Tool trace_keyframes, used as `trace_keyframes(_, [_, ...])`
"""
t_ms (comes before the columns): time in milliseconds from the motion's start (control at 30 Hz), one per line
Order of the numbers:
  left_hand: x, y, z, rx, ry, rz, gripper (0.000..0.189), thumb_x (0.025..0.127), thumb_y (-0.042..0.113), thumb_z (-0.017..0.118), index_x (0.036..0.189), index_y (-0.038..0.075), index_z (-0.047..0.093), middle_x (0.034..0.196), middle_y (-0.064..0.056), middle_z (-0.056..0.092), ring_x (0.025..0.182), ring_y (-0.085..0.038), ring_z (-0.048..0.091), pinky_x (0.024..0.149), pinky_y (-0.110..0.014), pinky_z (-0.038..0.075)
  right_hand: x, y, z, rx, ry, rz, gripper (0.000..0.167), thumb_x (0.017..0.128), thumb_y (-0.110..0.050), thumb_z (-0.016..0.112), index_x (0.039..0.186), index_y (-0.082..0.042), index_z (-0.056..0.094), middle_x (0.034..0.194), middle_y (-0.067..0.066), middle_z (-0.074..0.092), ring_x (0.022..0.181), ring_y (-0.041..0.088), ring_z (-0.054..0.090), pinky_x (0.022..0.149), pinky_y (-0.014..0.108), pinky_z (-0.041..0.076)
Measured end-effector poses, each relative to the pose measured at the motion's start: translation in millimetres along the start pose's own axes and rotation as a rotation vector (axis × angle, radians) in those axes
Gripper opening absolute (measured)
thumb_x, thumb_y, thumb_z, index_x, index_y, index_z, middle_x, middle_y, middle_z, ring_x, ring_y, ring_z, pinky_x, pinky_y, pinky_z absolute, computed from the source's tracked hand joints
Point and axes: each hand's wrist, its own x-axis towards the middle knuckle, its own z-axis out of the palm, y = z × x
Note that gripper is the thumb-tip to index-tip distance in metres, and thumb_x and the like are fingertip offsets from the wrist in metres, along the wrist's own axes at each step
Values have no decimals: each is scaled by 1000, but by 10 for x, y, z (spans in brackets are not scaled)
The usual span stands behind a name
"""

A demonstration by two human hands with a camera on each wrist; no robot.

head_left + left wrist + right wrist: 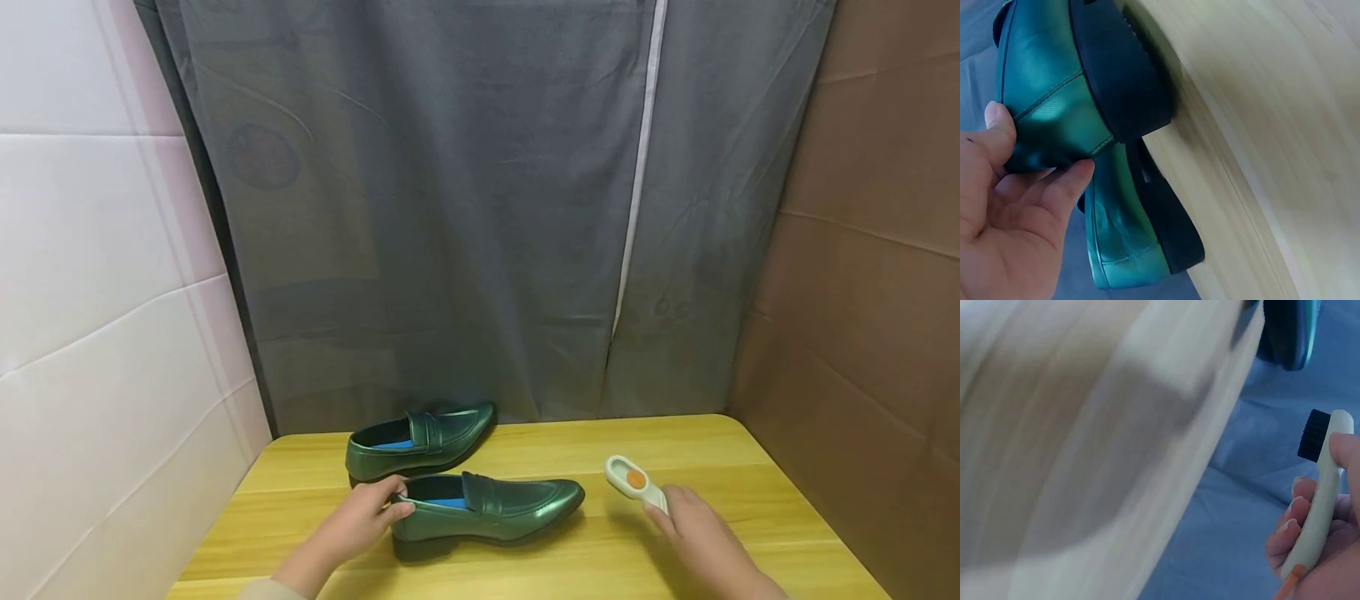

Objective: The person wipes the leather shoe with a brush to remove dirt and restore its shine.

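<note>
A green leather loafer (pixel 517 510) with a blue insole lies nearer me, its toe pointing right. My left hand (pixel 358 518) pinches it at the back of the collar, thumb outside. Seen from the left wrist, the same loafer (pixel 1047 69) shows its dark heel and stitched back seam. Behind it stands the matching loafer (pixel 457 435), toe right and slightly away. To the right, my right hand (pixel 705 537) grips a small pale brush (pixel 624 473) with an orange spot. In the right wrist view, dark bristles (pixel 1314 434) face away from the palm.
Both shoes are on a yellow wood-grain table (pixel 720 450) with rounded far corners. A grey curtain (pixel 465 208) hangs right behind it. White fabric (pixel 112 292) bounds the left side, and brown fabric (pixel 862 292) the right.
</note>
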Motion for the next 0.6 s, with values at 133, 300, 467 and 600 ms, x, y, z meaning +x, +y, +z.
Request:
trace_keyframes(133, [27, 44, 25, -16, -15, -21, 18, 96, 29, 67, 91, 16, 57, 71, 11, 43, 63, 1, 39, 60, -22, 37, 5, -113, -35, -9, 21, -15, 26, 100, -34, 64, 101, -8, 61, 83, -3, 52, 72, 11, 45, 63, 30, 42])
trace_keyframes(300, [91, 137, 65, -39, -37, -29, 19, 97, 30, 66, 90, 15, 57, 68, 11, 40, 60, 1, 36, 58, -22, 36, 14, -227, -48, -26, 56, -55, 23, 99, -32, 65, 100, -10, 62, 83, -3, 54, 72, 10, 45, 64, 30, 43])
trace_keyframes(467, [188, 235, 142, -71, -75, -16, 18, 99, 30, 64, 92, 14, 58, 65, 11, 39, 57, 0, 33, 56, -22, 35, 16, -311, -58, -22, 74, -83, 21, 99, -33, 66, 98, -12, 63, 86, -4, 56, 74, 10, 47, 66, 31, 46])
trace_keyframes(600, [263, 278, 199, -83, -84, -9, 19, 99, 32, 64, 92, 15, 59, 64, 11, 39, 56, 0, 33, 56, -22, 36, 20, -355, -72, -14, 73, -92, 23, 99, -35, 64, 99, -12, 63, 87, -5, 57, 75, 9, 47, 66, 31, 46])
